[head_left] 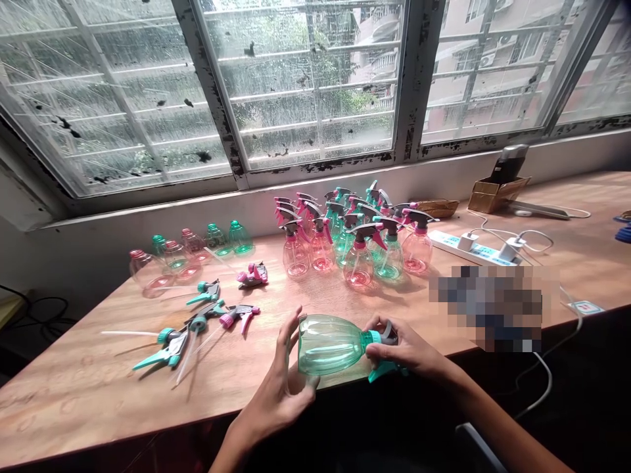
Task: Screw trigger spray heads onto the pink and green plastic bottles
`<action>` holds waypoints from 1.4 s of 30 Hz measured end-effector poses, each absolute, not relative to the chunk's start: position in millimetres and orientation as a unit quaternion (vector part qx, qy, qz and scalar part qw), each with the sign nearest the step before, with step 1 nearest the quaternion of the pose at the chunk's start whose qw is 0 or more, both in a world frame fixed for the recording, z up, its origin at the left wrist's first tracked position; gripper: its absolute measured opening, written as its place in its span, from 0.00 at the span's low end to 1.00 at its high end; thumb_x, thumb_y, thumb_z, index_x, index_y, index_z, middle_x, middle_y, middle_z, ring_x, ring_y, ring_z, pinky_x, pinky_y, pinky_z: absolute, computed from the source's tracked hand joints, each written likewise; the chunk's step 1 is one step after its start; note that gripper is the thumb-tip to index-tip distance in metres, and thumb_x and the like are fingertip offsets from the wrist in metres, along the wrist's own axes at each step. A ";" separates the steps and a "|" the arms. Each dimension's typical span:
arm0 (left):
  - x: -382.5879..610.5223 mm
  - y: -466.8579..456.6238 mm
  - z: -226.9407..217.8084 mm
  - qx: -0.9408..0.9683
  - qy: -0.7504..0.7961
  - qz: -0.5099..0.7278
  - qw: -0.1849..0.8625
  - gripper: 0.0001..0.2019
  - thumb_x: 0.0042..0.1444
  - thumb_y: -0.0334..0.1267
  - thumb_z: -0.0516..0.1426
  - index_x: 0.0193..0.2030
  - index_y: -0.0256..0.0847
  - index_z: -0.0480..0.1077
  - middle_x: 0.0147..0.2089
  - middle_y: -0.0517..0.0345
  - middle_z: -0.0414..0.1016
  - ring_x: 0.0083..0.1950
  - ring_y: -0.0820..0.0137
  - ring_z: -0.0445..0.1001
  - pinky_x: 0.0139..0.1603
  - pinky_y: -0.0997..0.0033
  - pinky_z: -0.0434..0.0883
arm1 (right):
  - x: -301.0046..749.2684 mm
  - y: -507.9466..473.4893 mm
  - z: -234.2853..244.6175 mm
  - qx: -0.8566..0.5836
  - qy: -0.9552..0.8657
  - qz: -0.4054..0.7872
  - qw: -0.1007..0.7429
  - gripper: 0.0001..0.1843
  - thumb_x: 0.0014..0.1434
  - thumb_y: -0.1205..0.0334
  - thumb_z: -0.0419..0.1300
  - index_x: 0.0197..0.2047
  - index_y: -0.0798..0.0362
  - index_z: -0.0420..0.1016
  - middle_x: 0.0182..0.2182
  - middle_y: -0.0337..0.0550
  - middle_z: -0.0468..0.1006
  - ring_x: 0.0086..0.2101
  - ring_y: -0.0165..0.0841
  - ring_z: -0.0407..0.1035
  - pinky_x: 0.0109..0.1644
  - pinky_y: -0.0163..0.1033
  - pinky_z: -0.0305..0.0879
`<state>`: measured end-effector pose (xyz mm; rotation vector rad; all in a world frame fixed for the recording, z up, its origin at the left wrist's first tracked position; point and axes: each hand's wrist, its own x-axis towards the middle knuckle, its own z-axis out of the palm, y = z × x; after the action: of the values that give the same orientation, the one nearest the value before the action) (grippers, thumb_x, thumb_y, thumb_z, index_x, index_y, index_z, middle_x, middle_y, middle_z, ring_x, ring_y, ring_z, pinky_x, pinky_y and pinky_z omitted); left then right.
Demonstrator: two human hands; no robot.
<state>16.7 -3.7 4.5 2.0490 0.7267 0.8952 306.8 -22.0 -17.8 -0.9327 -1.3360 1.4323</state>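
A translucent green spray bottle [329, 345] lies on its side in the air at the table's front edge, its base to the left. My left hand [286, 378] cups the base, fingers behind it and thumb below. My right hand [401, 345] grips the teal collar and grey spray head at the neck; part of the head is hidden by the fingers. Left of my hands lie loose teal trigger heads [170, 348] with white tubes, and pink trigger heads [240, 315]. Beyond them stand several bottles without heads, such as a pink bottle [150, 272].
Behind my hands stand several spray bottles [359, 266] with heads fitted, pink and green. On the right are a white power strip [470, 248] with plugs and cables, a cardboard box [493, 194] and a blurred patch [493, 302]. A window [315, 85] runs behind the wooden table [73, 387].
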 end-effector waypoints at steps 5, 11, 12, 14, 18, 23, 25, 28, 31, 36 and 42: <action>15.8 -4.3 10.7 0.809 0.310 0.322 0.383 0.44 0.62 0.34 0.57 0.76 0.56 0.34 0.80 0.54 0.29 0.79 0.51 0.33 0.76 0.41 0.41 | 306.4 -22.9 -17.4 -0.379 -0.546 0.581 0.470 0.20 0.53 0.56 0.75 0.43 0.52 0.72 0.31 0.33 0.77 0.29 0.30 0.75 0.34 0.33 0.68; 14.5 -1.4 5.5 0.792 0.286 0.336 0.422 0.40 0.64 0.34 0.58 0.75 0.58 0.39 0.80 0.53 0.27 0.79 0.49 0.37 0.75 0.41 0.49 | 306.9 -22.3 -19.1 -0.379 -0.549 0.578 0.470 0.20 0.53 0.56 0.75 0.43 0.52 0.72 0.33 0.34 0.77 0.30 0.30 0.75 0.34 0.33 0.69; 14.2 -0.9 3.7 0.786 0.277 0.341 0.435 0.38 0.66 0.34 0.57 0.75 0.59 0.39 0.80 0.53 0.27 0.79 0.49 0.38 0.74 0.42 0.52 | 307.0 -22.1 -19.3 -0.381 -0.550 0.577 0.468 0.21 0.53 0.56 0.75 0.43 0.52 0.72 0.32 0.34 0.77 0.30 0.30 0.75 0.34 0.34 0.69; 13.8 0.0 0.6 0.783 0.265 0.347 0.444 0.36 0.68 0.35 0.55 0.74 0.60 0.40 0.80 0.52 0.27 0.79 0.50 0.39 0.73 0.44 0.56 | 307.1 -21.9 -19.3 -0.385 -0.551 0.575 0.466 0.21 0.53 0.55 0.75 0.43 0.52 0.71 0.31 0.35 0.78 0.30 0.31 0.75 0.34 0.34 0.69; 14.7 0.6 -0.5 0.793 0.265 0.343 0.428 0.35 0.69 0.37 0.54 0.74 0.59 0.39 0.80 0.50 0.31 0.78 0.50 0.40 0.73 0.44 0.54 | 307.1 -22.2 -18.4 -0.391 -0.550 0.577 0.461 0.21 0.54 0.52 0.73 0.43 0.53 0.70 0.28 0.37 0.80 0.29 0.33 0.76 0.34 0.36 0.70; 17.4 -2.6 7.9 0.800 0.302 0.313 0.414 0.42 0.68 0.36 0.56 0.76 0.58 0.30 0.80 0.50 0.33 0.79 0.52 0.39 0.75 0.42 0.46 | 306.6 -22.6 -17.5 -0.392 -0.546 0.580 0.460 0.22 0.53 0.51 0.74 0.42 0.52 0.71 0.29 0.36 0.79 0.29 0.34 0.76 0.35 0.37 0.71; 18.0 -3.6 12.0 0.799 0.309 0.301 0.419 0.43 0.67 0.37 0.57 0.76 0.57 0.30 0.80 0.50 0.32 0.79 0.50 0.39 0.75 0.41 0.46 | 306.1 -22.5 -17.1 -0.395 -0.547 0.578 0.459 0.23 0.51 0.51 0.75 0.42 0.52 0.71 0.30 0.35 0.78 0.30 0.34 0.76 0.34 0.37 0.71; 18.2 -4.0 14.8 0.803 0.313 0.303 0.408 0.43 0.65 0.37 0.58 0.76 0.56 0.34 0.80 0.51 0.34 0.78 0.49 0.40 0.76 0.41 0.44 | 305.8 -22.3 -16.8 -0.396 -0.546 0.573 0.465 0.23 0.50 0.52 0.76 0.42 0.52 0.72 0.32 0.35 0.77 0.30 0.32 0.75 0.34 0.36 0.71; 17.9 -3.5 12.1 0.797 0.313 0.310 0.413 0.43 0.66 0.37 0.58 0.76 0.57 0.33 0.80 0.51 0.30 0.78 0.48 0.43 0.75 0.42 0.47 | 306.7 -22.3 -17.2 -0.396 -0.546 0.571 0.468 0.22 0.51 0.53 0.76 0.42 0.52 0.72 0.32 0.35 0.77 0.30 0.32 0.75 0.34 0.35 0.70; 15.9 -1.3 3.4 0.790 0.287 0.319 0.439 0.36 0.70 0.40 0.53 0.76 0.59 0.33 0.80 0.50 0.29 0.78 0.49 0.41 0.74 0.43 0.49 | 308.3 -22.3 -18.8 -0.390 -0.541 0.583 0.464 0.21 0.53 0.53 0.74 0.43 0.53 0.71 0.29 0.37 0.81 0.29 0.33 0.77 0.35 0.36 0.70; 14.9 -1.0 3.2 0.799 0.317 0.309 0.407 0.44 0.68 0.41 0.57 0.76 0.58 0.27 0.81 0.50 0.31 0.79 0.51 0.39 0.76 0.42 0.43 | 307.2 -22.5 -19.7 -0.385 -0.538 0.589 0.463 0.21 0.53 0.52 0.74 0.42 0.52 0.71 0.28 0.37 0.81 0.29 0.34 0.77 0.34 0.36 0.71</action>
<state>14.9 -1.0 3.2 2.0146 0.8006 0.7794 307.2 -22.5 -19.7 -0.9474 -1.3224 1.4481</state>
